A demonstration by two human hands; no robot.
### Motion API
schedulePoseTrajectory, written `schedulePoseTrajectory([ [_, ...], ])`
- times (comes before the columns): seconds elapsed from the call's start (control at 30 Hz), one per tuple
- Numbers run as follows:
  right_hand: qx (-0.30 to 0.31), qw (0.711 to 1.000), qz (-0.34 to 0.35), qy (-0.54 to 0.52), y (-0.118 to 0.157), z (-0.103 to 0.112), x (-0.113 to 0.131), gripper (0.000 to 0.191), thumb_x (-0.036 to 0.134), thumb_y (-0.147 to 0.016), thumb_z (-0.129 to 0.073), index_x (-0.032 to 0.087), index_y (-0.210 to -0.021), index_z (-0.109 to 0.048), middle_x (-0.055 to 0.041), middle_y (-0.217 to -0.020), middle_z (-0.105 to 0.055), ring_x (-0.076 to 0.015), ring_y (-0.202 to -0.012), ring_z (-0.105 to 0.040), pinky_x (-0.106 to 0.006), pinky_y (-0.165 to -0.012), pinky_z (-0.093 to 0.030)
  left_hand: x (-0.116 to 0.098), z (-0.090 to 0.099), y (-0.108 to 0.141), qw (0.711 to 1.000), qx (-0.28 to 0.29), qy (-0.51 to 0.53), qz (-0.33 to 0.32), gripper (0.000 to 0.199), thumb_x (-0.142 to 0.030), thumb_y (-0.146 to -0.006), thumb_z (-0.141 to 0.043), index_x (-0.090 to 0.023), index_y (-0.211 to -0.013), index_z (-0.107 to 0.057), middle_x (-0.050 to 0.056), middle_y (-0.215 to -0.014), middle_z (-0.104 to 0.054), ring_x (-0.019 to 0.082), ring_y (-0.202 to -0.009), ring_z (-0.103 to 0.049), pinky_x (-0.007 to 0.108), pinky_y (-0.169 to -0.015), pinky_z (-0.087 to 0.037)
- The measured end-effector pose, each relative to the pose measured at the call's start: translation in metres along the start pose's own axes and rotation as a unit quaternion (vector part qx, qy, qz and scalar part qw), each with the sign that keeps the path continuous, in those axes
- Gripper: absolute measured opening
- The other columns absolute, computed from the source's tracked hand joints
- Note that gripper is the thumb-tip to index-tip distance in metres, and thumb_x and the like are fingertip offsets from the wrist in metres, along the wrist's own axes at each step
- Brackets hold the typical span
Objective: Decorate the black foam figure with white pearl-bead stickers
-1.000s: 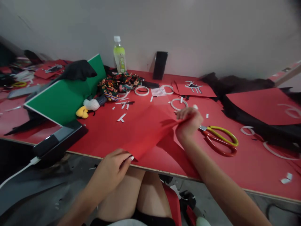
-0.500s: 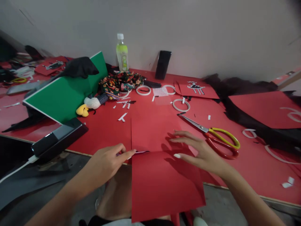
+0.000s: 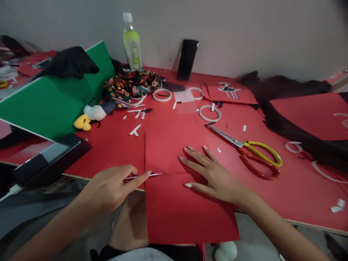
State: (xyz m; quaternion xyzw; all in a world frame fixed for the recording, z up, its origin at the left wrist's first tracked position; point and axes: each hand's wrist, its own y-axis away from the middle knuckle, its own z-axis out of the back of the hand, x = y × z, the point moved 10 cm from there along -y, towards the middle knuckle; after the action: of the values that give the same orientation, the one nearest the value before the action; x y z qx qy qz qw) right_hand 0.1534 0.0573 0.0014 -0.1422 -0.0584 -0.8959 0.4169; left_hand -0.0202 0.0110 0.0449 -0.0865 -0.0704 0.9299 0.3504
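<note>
A large red card (image 3: 187, 217) lies over the table's front edge, its near part sticking out above my lap, with a crease line across its middle. My left hand (image 3: 115, 185) is closed around a slim, pointed purplish tool (image 3: 157, 174), whose kind I cannot make out. The tool's tip rests at the crease, near the card's left side. Flat on the card to the right is my right hand (image 3: 209, 174), fingers spread and holding nothing. Scissors (image 3: 244, 145) with one yellow and one red handle lie partly open to the right of that hand.
White tape rolls (image 3: 210, 113) and a sheet of small beads (image 3: 183, 96) lie farther back. A phone (image 3: 187, 59) leans on the wall near a bottle (image 3: 132, 41). At left stand a green board (image 3: 62, 87) and a black device (image 3: 54, 156). A decorated red card (image 3: 230, 92) lies back right.
My right hand has come down and left onto the card, from hovering above it. My left hand still grips the tool at the crease. The camera view has shifted slightly.
</note>
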Motion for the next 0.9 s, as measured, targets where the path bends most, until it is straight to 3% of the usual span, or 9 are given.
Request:
schedulePoseTrajectory([
  [0.2, 0.005, 1.0, -0.004, -0.003, -0.001, -0.001, 0.0, 0.067, 0.053, -0.087, -0.047, 0.024, -0.144, -0.028, -0.0114, -0.15, -0.025, -0.0274, -0.139, -0.022, -0.057, -0.112, -0.011, 0.0, 0.004, 0.003, 0.999, -0.008, 0.006, 0.032, 0.041, -0.016, -0.092, -0.036, -0.032, -0.126, -0.053, 0.001, -0.081, -0.063, 0.014, -0.069, -0.058, 0.023, -0.063, -0.045],
  [0.43, -0.028, 0.999, -0.026, 0.001, 0.007, 0.012, -0.005, 0.075, 0.053, -0.085, -0.051, 0.027, -0.147, -0.018, -0.0074, -0.152, -0.023, -0.0292, -0.14, -0.017, -0.057, -0.112, -0.014, -0.013, 0.004, -0.011, 0.999, -0.035, 0.005, -0.004, 0.042, -0.017, -0.091, -0.036, -0.034, -0.124, -0.054, 0.002, -0.083, -0.066, 0.014, -0.067, -0.06, 0.022, -0.058, -0.046],
  [0.53, -0.048, 0.998, -0.046, 0.01, 0.017, 0.018, -0.015, 0.072, 0.049, -0.087, -0.049, 0.031, -0.147, -0.014, -0.0038, -0.152, -0.023, -0.0286, -0.14, -0.017, -0.057, -0.113, -0.015, -0.018, -0.005, -0.018, 1.0, -0.019, 0.014, -0.007, 0.042, -0.017, -0.091, -0.036, -0.034, -0.126, -0.054, 0.003, -0.087, -0.068, 0.017, -0.07, -0.062, 0.025, -0.06, -0.047],
  [0.67, -0.042, 0.997, -0.064, 0.009, 0.03, 0.016, -0.024, 0.073, 0.049, -0.087, -0.049, 0.032, -0.147, -0.012, -0.0036, -0.152, -0.023, -0.0294, -0.139, -0.019, -0.057, -0.113, -0.016, -0.016, -0.024, -0.021, 0.997, 0.036, 0.067, 0.012, 0.042, -0.024, -0.092, -0.038, -0.038, -0.13, -0.048, 0.002, -0.095, -0.068, 0.018, -0.079, -0.064, 0.027, -0.067, -0.05],
  [0.8, -0.04, 0.997, -0.071, 0.004, 0.039, 0.01, -0.028, 0.074, 0.05, -0.086, -0.051, 0.031, -0.147, -0.014, -0.0031, -0.153, -0.021, -0.0304, -0.14, -0.017, -0.056, -0.114, -0.016, -0.013, -0.023, -0.024, 0.993, 0.012, 0.107, 0.046, 0.042, -0.022, -0.093, -0.034, -0.04, -0.126, -0.053, 0.001, -0.098, -0.067, 0.018, -0.087, -0.063, 0.03, -0.079, -0.051],
  [0.9, -0.072, 0.993, -0.097, -0.001, 0.048, 0.013, -0.036, 0.072, 0.048, -0.088, -0.048, 0.033, -0.148, -0.011, -0.0025, -0.155, -0.01, -0.0309, -0.14, -0.013, -0.057, -0.114, -0.014, -0.013, -0.023, -0.028, 0.992, 0.015, 0.108, 0.068, 0.04, -0.024, -0.095, -0.032, -0.037, -0.123, -0.057, 0.002, -0.096, -0.066, 0.018, -0.09, -0.063, 0.031, -0.085, -0.051],
])
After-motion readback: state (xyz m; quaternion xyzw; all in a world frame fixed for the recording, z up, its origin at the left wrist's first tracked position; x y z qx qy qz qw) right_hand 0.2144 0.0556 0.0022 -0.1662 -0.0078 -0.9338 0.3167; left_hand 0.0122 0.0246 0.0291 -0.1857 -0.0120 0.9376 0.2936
